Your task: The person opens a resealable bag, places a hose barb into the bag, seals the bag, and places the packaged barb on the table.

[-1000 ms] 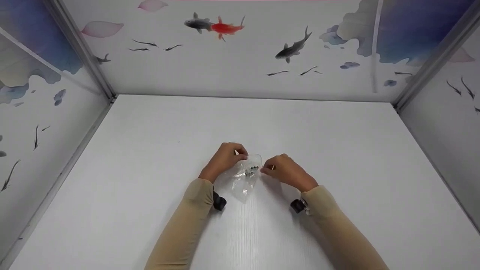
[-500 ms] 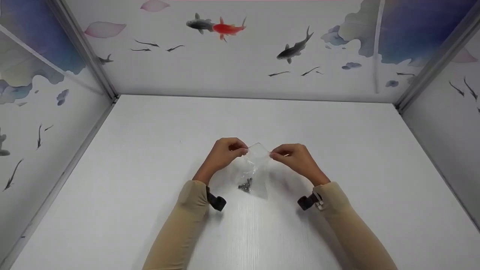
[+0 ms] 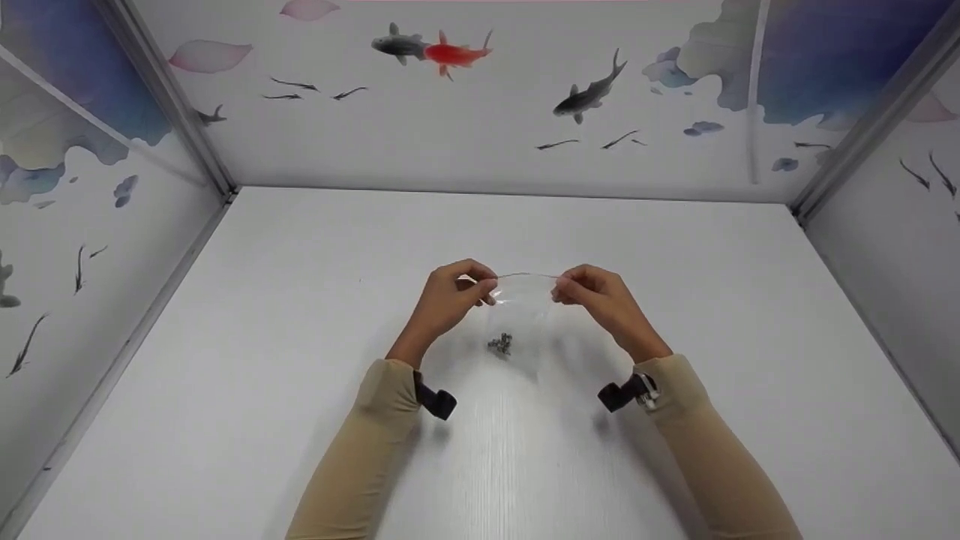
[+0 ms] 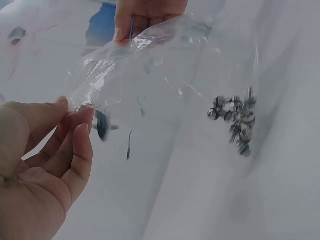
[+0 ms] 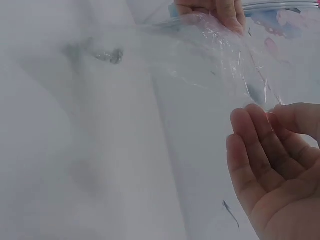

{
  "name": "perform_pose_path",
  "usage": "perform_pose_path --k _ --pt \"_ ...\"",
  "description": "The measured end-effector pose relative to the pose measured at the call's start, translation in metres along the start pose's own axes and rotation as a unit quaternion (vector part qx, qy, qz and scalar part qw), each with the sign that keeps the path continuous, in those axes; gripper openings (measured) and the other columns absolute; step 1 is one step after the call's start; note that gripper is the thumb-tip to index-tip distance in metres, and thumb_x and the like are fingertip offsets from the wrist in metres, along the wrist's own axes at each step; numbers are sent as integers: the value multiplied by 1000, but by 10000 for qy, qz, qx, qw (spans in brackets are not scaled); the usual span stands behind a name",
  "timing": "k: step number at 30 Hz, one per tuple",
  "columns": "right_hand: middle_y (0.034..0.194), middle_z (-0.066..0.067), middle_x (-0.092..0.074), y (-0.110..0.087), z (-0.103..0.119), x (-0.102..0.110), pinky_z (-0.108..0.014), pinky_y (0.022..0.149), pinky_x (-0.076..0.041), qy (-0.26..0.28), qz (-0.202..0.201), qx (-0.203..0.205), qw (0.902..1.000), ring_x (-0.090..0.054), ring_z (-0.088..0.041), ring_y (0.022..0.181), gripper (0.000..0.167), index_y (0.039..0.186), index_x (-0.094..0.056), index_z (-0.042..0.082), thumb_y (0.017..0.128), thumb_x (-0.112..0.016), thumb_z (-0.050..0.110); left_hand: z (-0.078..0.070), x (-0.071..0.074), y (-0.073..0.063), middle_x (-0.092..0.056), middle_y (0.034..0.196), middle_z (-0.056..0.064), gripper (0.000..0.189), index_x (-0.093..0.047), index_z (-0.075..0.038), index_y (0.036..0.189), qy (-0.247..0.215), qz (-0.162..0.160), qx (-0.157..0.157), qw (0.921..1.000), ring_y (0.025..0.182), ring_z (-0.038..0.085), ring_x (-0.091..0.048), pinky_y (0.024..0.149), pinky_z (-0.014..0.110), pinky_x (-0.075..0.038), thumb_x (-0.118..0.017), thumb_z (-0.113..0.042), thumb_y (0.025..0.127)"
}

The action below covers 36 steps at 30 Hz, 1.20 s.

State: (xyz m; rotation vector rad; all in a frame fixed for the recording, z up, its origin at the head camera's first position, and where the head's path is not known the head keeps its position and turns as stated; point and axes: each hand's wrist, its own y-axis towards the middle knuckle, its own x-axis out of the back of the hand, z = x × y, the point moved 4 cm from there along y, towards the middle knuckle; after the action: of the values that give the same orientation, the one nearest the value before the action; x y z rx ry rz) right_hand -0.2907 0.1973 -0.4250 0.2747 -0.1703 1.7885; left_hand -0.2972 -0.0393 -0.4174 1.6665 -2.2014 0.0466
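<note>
A clear plastic bag (image 3: 523, 315) hangs between the two hands, its top edge stretched nearly straight. My left hand (image 3: 452, 296) pinches one top corner between thumb and fingers, and my right hand (image 3: 602, 300) pinches the opposite one. Low in the bag lies a small clump of metal screws (image 3: 500, 344). The left wrist view shows these screws (image 4: 237, 120) closer, silvery with rounded heads. In the right wrist view the bag (image 5: 200, 60) is blurred, with the thumb and forefinger of the right hand (image 5: 280, 165) meeting at its edge.
Beneath the hands spreads a white table (image 3: 315, 247). Panels with painted fish enclose it at the back (image 3: 480, 142) and both sides. A dark wrist camera (image 3: 439, 401) sits on the left sleeve, another camera (image 3: 619, 394) on the right.
Both hands have risen and spread apart, drawing the bag's top edge out straight. The bag, bunched and tilted a second ago, now hangs down with the screws low inside it.
</note>
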Motion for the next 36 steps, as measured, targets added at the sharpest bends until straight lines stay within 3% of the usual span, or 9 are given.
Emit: perform_pose_path --k 10,17,23,31,36 --pt "85 -4 -62 1 4 -3 -28 84 -54 107 -50 124 9999 -64 -16 82 29 109 -53 4 99 -53 31 -6 -3 -2 -65 92 7 16 -67 -4 103 -47 -303 -466 9984 72 11 -62 68 24 -51 -63 -17 94" --pt "92 -7 -62 0 6 2 -24 85 -52 -310 -165 304 9989 -63 -15 88 30 108 -58 5 97 -56 33 -1 -6 0 -66 89 6 16 -68 -7 102 45 -216 -239 9995 79 17 -62 70 24 -49 -65 -19 93" --pt "98 -8 -64 -2 8 7 -26 86 -52 -747 -208 419 9961 -62 -16 89 34 105 -63 6 92 -64 37 -2 -8 3 -68 90 5 14 -70 -8 98 430 -313 -176 9984 81 18 -62 72 25 -49 -67 -20 90" --pt "96 -9 -64 -5 4 11 -22 83 -52 -844 -447 594 9937 -62 -16 87 31 102 -64 4 91 -65 33 -8 -13 4 -66 89 6 16 -69 -7 96 901 -546 -467 9933 81 14 -58 76 26 -48 -66 -21 91" --pt "92 -6 -63 -7 0 10 -27 81 -52 -745 -616 632 9933 -62 -28 89 30 99 -65 4 92 -65 33 -11 -16 4 -65 84 7 14 -67 -4 93 1033 -558 -759 9902 75 13 -55 70 24 -45 -66 -18 91"
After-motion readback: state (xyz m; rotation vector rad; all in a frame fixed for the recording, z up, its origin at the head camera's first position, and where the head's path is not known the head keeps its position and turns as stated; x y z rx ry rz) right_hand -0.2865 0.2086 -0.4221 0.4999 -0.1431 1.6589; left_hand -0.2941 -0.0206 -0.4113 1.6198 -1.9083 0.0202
